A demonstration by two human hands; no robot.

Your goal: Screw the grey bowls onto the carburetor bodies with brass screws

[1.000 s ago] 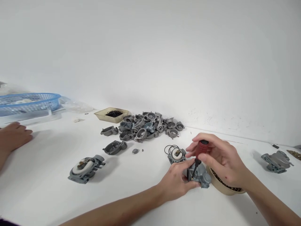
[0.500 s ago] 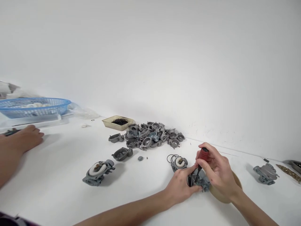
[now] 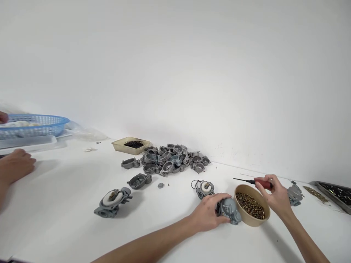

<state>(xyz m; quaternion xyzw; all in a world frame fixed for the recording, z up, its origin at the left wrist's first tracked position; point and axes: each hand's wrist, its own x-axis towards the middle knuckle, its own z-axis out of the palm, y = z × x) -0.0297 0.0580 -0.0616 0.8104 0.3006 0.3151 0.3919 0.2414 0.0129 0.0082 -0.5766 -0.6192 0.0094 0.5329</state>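
Observation:
My left hand [image 3: 208, 213] grips a grey metal carburetor [image 3: 229, 210] on the white table. Up to the right, my right hand [image 3: 276, 195] holds a screwdriver [image 3: 263, 183] by its red handle, its dark shaft pointing left above a tan bowl [image 3: 239, 209]. Small brass-coloured screws [image 3: 251, 206] fill much of that bowl, which stands right beside the carburetor. Just behind my left hand sits another carburetor with a white float [image 3: 205, 188], next to thin black rings [image 3: 196, 184]. A further carburetor with a white float [image 3: 113, 201] lies to the left.
Grey bowl-shaped castings [image 3: 170, 159] are heaped by the wall beside a cream tray [image 3: 120, 148] of black rings. A co-worker's hand [image 3: 18, 164] rests at left, near a blue basket [image 3: 55, 128]. At right lie a carburetor [image 3: 295, 194], brass parts [image 3: 315, 193] and a dark tray [image 3: 333, 195].
My right hand has lifted the screwdriver off the carburetor and moved right, turning it level and uncovering the bowl of screws. A co-worker's second hand has appeared at the basket.

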